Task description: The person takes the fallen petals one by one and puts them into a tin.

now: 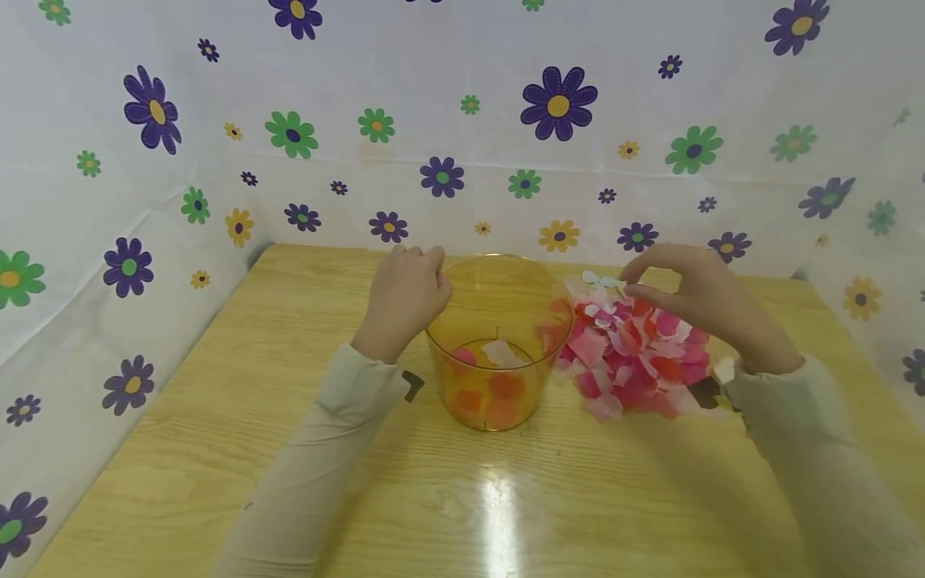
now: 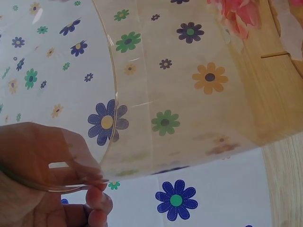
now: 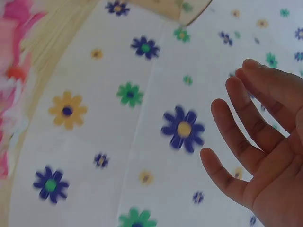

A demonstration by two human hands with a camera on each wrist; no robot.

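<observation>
A see-through amber plastic tub (image 1: 499,313) stands upright on the table, with several pink, red and white petals (image 1: 503,385) at its bottom. My left hand (image 1: 406,301) grips the tub's rim on the left side; in the left wrist view its thumb and fingers pinch the rim (image 2: 71,187). To the right of the tub lies a heap of pink, red and white artificial petals (image 1: 636,353). Above the back of that heap hovers my right hand (image 1: 697,285), fingers loosely bent. Nothing shows in its grasp in the right wrist view.
The wooden table (image 1: 289,449) meets a white cloth wall (image 1: 405,72) printed with flowers at the back and sides. A small dark piece (image 1: 413,386) lies left of the tub. Another dark piece (image 1: 706,392) sits beside the right sleeve.
</observation>
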